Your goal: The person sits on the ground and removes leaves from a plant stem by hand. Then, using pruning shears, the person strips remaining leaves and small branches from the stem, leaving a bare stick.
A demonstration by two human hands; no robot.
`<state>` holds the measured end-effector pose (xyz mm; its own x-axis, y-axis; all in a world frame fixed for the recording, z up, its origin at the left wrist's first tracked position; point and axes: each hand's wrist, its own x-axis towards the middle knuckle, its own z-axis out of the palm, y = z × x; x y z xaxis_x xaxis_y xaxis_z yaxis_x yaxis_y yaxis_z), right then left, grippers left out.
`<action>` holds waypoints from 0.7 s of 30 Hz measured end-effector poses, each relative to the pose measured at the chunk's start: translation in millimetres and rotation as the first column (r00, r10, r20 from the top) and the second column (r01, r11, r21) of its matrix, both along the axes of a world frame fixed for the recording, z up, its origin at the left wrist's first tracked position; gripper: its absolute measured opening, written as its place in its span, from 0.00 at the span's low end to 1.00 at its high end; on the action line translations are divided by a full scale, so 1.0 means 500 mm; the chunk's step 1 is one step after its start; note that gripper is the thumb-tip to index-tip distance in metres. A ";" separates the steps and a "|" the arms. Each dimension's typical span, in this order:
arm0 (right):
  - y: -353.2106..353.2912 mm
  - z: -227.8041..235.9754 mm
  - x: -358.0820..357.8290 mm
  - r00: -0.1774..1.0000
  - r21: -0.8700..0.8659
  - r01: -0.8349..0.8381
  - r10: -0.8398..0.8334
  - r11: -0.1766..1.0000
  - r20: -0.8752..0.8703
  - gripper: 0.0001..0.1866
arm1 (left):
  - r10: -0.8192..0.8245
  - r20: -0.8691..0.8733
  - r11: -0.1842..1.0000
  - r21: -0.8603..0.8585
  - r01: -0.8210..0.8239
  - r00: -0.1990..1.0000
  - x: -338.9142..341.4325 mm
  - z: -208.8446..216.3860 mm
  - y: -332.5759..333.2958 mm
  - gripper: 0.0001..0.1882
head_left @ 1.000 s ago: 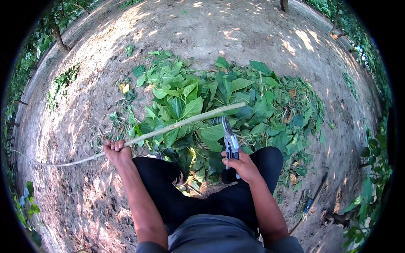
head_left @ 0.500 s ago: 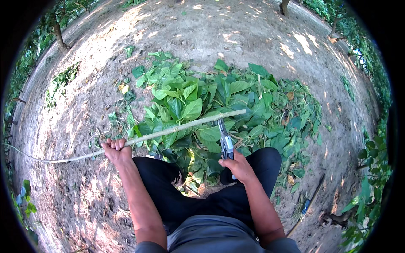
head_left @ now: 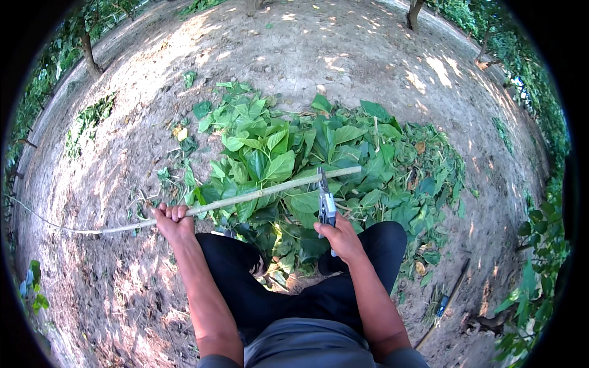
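Observation:
A long, bare, pale green branch (head_left: pixel 261 192) slants across in front of me, its thin end trailing off to the far left. My left hand (head_left: pixel 173 222) is closed round it left of the leaf pile. In my right hand (head_left: pixel 343 238) is a pair of pruning shears (head_left: pixel 327 205), gripped by the handles. The blades of the shears are at the branch, a short way in from its thick right end. Whether they have cut into the wood cannot be made out. Beneath the branch lies a heap of green leaves (head_left: pixel 279 165).
A long thin stick or tool with a blue part (head_left: pixel 442 305) lies on the dirt to the right of my knee. Leafy plants (head_left: pixel 534 288) stand along the right rim. Tree trunks (head_left: pixel 414 15) rise at the back, and a smaller leaf clump (head_left: pixel 86 124) lies far left.
My right hand has brought the shears up so that their blades now cross the branch. The branch's right end has dipped slightly, while my left hand keeps its hold.

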<state>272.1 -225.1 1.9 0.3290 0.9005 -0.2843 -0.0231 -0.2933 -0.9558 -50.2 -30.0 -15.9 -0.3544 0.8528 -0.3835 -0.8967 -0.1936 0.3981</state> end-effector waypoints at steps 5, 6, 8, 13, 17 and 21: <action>0.005 -0.061 0.002 0.999 -0.100 0.034 -0.033 0.994 0.015 0.18 | -0.012 0.000 1.000 -0.008 0.012 1.000 0.003 -0.004 0.002 0.24; 0.007 -0.069 0.000 0.999 -0.108 0.027 -0.025 0.994 0.019 0.21 | -0.011 -0.004 1.000 -0.009 0.011 1.000 0.002 -0.003 0.001 0.24; 0.004 -0.079 -0.002 0.999 -0.133 0.038 -0.041 0.990 -0.021 0.19 | -0.011 -0.012 1.000 -0.011 0.011 1.000 0.001 -0.001 0.000 0.23; -0.006 -0.083 -0.011 0.982 -0.121 0.089 -0.107 0.989 -0.153 0.13 | -0.030 -0.002 0.999 -0.015 0.030 1.000 0.003 -0.003 -0.001 0.23; -0.012 -0.082 -0.012 0.981 -0.133 0.086 -0.107 0.987 -0.161 0.15 | -0.040 -0.017 0.999 -0.017 0.040 0.999 0.008 0.002 -0.002 0.23; -0.010 -0.084 -0.006 0.986 -0.145 0.027 -0.050 0.989 -0.160 0.15 | -0.051 -0.002 0.998 0.021 0.051 0.999 0.013 0.006 -0.005 0.23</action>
